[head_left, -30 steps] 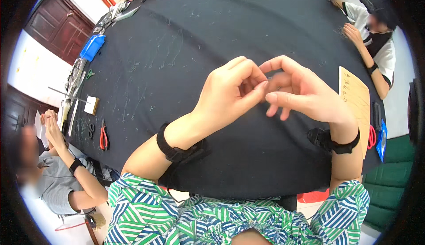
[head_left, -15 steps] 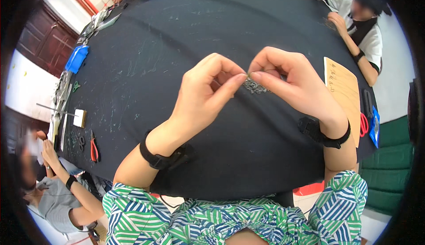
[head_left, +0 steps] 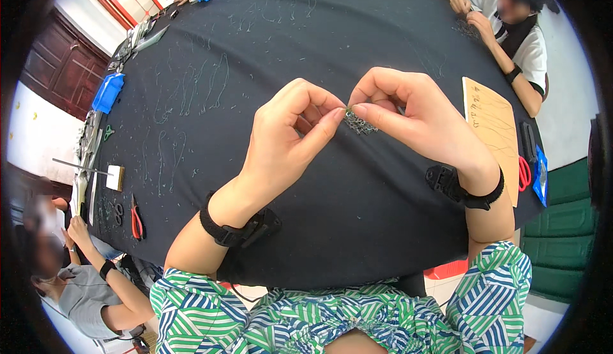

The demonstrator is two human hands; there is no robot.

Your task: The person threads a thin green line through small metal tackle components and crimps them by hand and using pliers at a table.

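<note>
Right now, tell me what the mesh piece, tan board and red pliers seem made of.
Mesh piece: probably metal, glinting grey loops.
Tan board: perhaps wood or cardboard, flat, matte.
Red pliers: likely metal, dark tip; handles smooth, red, perhaps plastic.

Bright, even light whitens the wall (head_left: 38,121) off the left edge of the cloth-covered tabletop (head_left: 357,239), whose folds show soft shading. I see the door (head_left: 64,66) skewed near the dark, curved border; a head (head_left: 514,6) past the right edge is blurred, while the left hand (head_left: 281,124) and right hand (head_left: 421,111) look crisp.
</note>
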